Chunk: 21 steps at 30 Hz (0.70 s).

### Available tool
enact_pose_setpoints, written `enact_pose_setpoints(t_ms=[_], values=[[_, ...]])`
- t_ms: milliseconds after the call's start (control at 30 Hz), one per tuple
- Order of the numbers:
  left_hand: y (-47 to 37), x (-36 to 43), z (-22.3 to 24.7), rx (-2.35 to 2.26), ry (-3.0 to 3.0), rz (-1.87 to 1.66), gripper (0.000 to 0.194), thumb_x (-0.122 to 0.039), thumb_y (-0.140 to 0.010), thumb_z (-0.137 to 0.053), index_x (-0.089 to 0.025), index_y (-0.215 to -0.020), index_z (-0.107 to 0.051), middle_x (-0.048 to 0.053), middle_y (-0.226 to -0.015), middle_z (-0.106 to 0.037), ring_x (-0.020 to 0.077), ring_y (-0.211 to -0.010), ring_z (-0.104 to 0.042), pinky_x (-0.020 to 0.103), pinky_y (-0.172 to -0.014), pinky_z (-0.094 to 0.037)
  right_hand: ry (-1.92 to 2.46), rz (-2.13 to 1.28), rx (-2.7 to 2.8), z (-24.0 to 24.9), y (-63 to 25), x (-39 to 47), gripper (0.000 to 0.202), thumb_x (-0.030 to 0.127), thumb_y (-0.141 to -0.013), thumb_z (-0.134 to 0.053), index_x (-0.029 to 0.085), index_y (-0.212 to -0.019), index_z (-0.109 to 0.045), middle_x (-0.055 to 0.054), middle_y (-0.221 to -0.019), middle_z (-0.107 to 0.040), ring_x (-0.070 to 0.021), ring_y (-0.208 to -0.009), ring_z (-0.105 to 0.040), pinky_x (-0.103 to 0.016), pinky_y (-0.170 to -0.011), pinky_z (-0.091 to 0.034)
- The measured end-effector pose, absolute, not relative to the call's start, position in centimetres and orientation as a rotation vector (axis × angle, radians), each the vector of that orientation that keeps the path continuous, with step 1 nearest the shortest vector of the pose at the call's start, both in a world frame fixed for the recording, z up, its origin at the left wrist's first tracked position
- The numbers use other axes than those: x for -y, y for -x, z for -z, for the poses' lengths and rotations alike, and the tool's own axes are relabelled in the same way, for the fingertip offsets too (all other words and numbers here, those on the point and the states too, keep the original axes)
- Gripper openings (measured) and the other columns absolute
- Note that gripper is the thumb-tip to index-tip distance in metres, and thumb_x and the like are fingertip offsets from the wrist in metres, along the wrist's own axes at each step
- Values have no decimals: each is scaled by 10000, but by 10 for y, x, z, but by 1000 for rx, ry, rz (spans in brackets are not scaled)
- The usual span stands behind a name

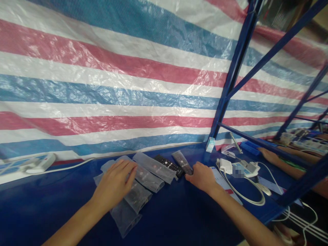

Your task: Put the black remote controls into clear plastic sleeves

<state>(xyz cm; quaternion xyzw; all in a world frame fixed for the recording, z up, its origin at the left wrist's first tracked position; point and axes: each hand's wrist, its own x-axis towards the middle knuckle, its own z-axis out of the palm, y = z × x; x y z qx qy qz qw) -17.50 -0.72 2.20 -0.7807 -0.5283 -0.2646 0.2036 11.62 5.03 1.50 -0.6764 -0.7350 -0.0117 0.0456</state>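
Observation:
My left hand (115, 182) is palm down over the left part of a row of remote controls in frosted plastic sleeves, fingers stretched out and thumb apart. Under and beside it, several sleeves (125, 218) overlap; whether the palm presses on them I cannot tell. Another sleeved remote control (155, 167) lies to the right of that hand. Beside it is a black remote control (169, 164) with its buttons showing. My right hand (202, 176) has its fingers curled round the near end of a remote control (182, 162) that looks sleeved.
A blue table (64, 212) runs along a striped plastic sheet (115, 75). Blue metal posts (230, 75) rise at right. White chargers and a cable (256, 203), a paper sheet (225, 186) and a small box (210, 145) lie there. Another person's hand (269, 155) is beyond. A power strip (43, 164) lies left.

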Motion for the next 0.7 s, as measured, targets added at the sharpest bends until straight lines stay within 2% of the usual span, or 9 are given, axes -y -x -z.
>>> enact_pose_setpoints(t_ms=[133,267,333,400,533,700], values=[[132,-30,-46,1563,2345,588,252,-209,-926,-409,-168,-938,-657,76,-947,-684,242,-951,-604,386,-874,-460,2016,28,2199,-9,-124,-44,349,480,-804,-610,149,-845,-713,-121,-938,-686,-263,-868,-672,-293,-665,-424],[86,-85,-59,1802,2535,309,247,-196,-930,-430,-165,-999,-665,97,-1063,-680,251,-1059,-579,383,-910,-454,1902,130,1960,-4,-133,-45,328,465,-872,-551,175,-864,-702,-81,-908,-674,-212,-770,-667,-283,-615,-384],[68,-112,-58,1868,2583,213,211,-211,-926,-471,-162,-954,-675,100,-1035,-683,237,-1016,-604,374,-880,-477,1834,198,1854,-2,-136,-46,297,422,-895,-526,181,-869,-698,-68,-891,-670,-187,-717,-654,-278,-591,-365],[55,-134,-52,1939,2613,116,185,-269,-923,-526,-156,-1002,-650,86,-1061,-659,213,-983,-615,385,-855,-503,1763,254,1808,1,-138,-47,282,398,-901,-517,185,-851,-695,-60,-870,-667,-170,-665,-636,-275,-570,-349],[42,-162,-37,2050,2649,-43,312,-354,-907,-573,-172,-1160,-570,76,-1160,-596,203,-986,-607,406,-831,-529,1622,309,1800,8,-143,-49,282,382,-902,-505,185,-815,-687,-50,-821,-659,-158,-615,-615,-271,-551,-340],[37,-173,-25,2043,2680,-115,311,-357,-911,-562,-171,-1160,-574,75,-1173,-592,213,-993,-602,408,-834,-529,1534,334,1793,13,-146,-50,309,389,-910,-480,186,-791,-680,-43,-785,-646,-154,-582,-603,-272,-545,-344]])
